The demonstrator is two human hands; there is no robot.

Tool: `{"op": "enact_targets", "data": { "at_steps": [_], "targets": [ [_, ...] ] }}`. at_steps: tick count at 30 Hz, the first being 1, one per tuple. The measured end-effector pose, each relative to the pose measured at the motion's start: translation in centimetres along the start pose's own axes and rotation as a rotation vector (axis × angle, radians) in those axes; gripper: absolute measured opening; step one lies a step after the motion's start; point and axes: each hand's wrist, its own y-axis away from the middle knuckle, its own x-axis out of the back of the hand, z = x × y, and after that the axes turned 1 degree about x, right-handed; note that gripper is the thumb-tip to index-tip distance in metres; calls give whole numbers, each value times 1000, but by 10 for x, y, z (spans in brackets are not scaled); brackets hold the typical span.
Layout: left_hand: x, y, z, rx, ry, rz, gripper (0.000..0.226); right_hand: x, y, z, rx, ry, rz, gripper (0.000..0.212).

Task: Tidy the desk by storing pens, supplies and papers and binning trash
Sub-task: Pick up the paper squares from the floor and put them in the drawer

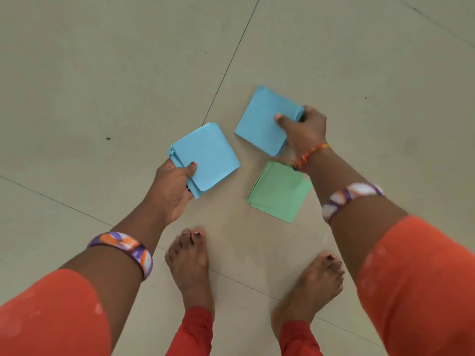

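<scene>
Item: folded papers, three stacks, over a tiled floor (102,73). Left hand (174,186) pinches a blue stack (208,158); right hand (303,129) pinches a second blue stack (262,122), far right. Green stack (280,191) lies on the floor, near right, ungripped. Advice: merge both blue stacks into one hand, edges squared, before lifting the green.

text: none legible | papers: plain, unprinted | floor: no labels or signs

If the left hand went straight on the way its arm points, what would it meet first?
Probably the blue paper stack gripped by the right hand. The left hand holds its own blue stack, aimed up-right; depth between them is unclear.
</scene>
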Motion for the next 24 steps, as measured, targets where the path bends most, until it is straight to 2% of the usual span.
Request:
{"op": "enact_targets", "data": {
  "at_steps": [1, 3, 5, 7, 11, 13, 16, 18, 21, 23, 24],
  "targets": [
    [1, 2, 0, 3, -5, -2, 37, 4, 12, 2, -66, -164, -118, 14],
    [4, 5, 0, 5, -43, -26, 34, 11, 41, 4, -154, -308, -394, 20],
    [4, 7, -1, 20, -102, -51, 29, 15, 63, 4, -117, -252, -596, 23],
    [3, 10, -2, 29, -131, -67, 26, 15, 73, 2, -34, -164, -683, 25],
    [2, 12, -7, -9, -60, -26, 28, 14, 75, -8, 76, -89, -673, 24],
    [6, 11, -10, -31, -66, -3, 30, 18, 75, -16, 75, -184, -695, 21],
    [11, 13, -13, -16, -124, -52, 35, 21, 74, -20, 31, -246, -736, 22],
    [8, 18, -13, 4, -38, -112, 32, 15, 73, -11, 71, -48, -675, 22],
    [-1, 26, -9, 42, 108, -233, 37, -2, 73, 9, 165, 339, -463, 22],
    [-6, 29, -9, 39, 43, -220, 44, -7, 77, 16, 193, 423, -361, 27],
    [-8, 29, -12, 16, -26, -187, 41, -8, 78, 18, 215, 433, -368, 30]
  ]
}}
